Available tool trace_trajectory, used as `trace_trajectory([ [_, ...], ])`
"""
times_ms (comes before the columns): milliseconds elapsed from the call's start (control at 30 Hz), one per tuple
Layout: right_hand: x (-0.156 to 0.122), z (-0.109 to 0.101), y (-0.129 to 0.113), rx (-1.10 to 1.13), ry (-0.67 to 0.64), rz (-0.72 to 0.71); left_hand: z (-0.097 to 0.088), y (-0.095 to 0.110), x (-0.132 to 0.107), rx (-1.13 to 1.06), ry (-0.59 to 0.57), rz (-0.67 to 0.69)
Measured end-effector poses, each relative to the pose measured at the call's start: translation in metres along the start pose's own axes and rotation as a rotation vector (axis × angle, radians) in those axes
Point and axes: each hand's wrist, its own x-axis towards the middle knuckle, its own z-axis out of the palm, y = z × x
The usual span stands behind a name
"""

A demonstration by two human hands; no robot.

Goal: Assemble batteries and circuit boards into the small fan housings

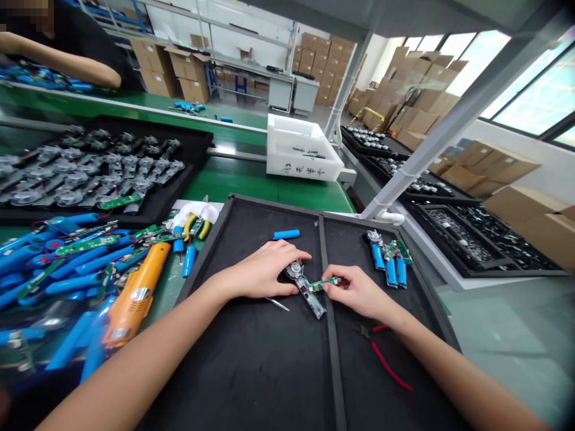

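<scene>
My left hand curves round the round end of a dark grey plastic housing, thumb on one side and fingers on the other. The housing lies slanted on a black tray. Pointed metal tips, like tweezers, stick out below my left hand; their other end is hidden. My right hand pinches a small green circuit board over the housing's middle. A blue cylindrical battery rests beyond my left hand. Red-handled cutters lie below my right wrist.
Blue batteries with boards sit at the tray's right. Leftward are a battery pile, an orange power tool and yellow-handled pliers. Behind stand a tray of housings and a white bin. A co-worker's arm shows top left.
</scene>
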Motion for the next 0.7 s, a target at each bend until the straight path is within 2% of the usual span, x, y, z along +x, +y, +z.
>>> trace_trajectory([
  [700,0.0005,-0.0008,0.0002,-0.024,-0.015,0.013,0.0005,-0.0010,-0.0009,-0.014,0.015,0.003],
])
